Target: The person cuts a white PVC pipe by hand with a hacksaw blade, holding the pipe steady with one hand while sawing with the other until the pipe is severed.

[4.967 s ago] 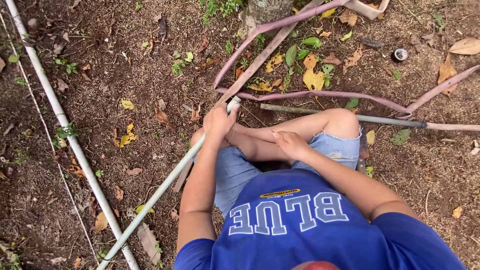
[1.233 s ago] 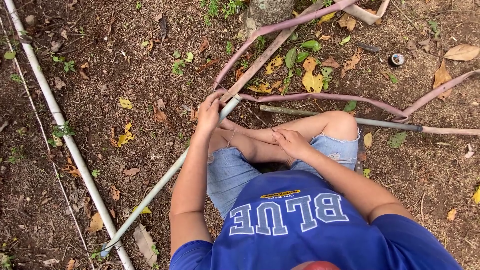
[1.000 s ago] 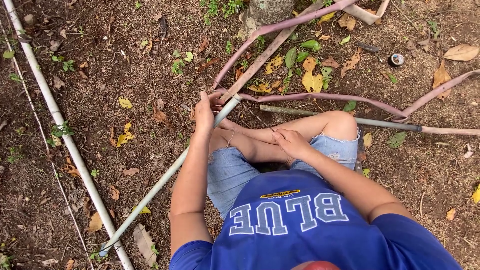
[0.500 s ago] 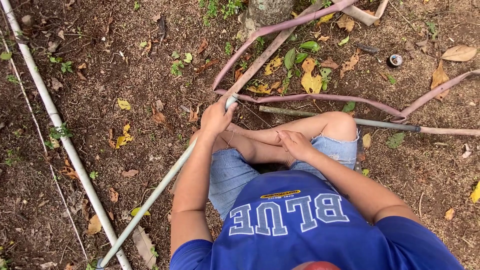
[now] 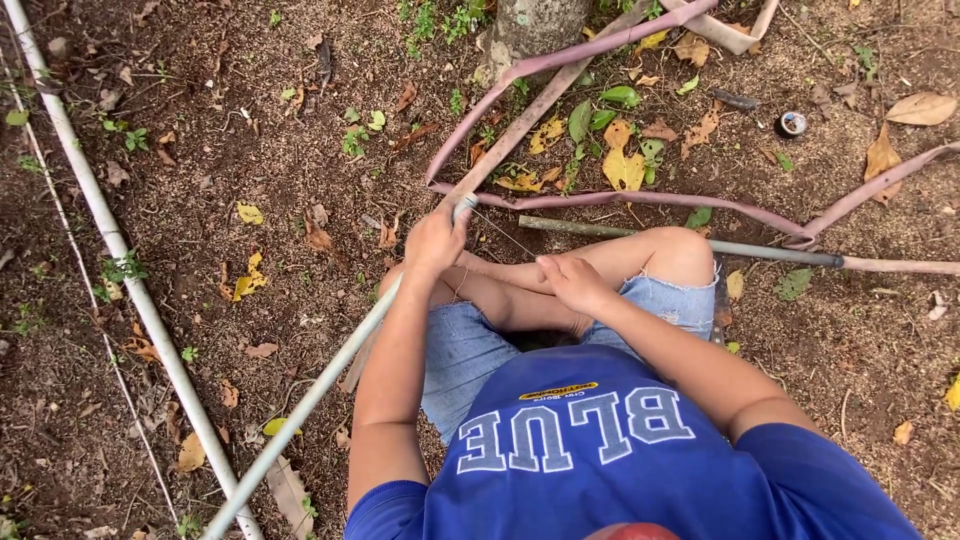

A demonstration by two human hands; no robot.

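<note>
The left hand [image 5: 435, 240] is clamped around the grey pipe [image 5: 320, 385], whose long axis runs toward the lower left. The right hand [image 5: 572, 283] rests loosely open on the shin.

The only printed matter in view sits on the person's blue T-shirt [image 5: 600, 450]. A row of large white block letters [image 5: 575, 428] runs across the chest, seen upside down from the head camera. Just above that row, toward the denim shorts, lies a small yellow logo patch [image 5: 557, 391], long and narrow with dark markings, slightly slanted. No packages, signs or screens show on the bare soil around the person.
</note>
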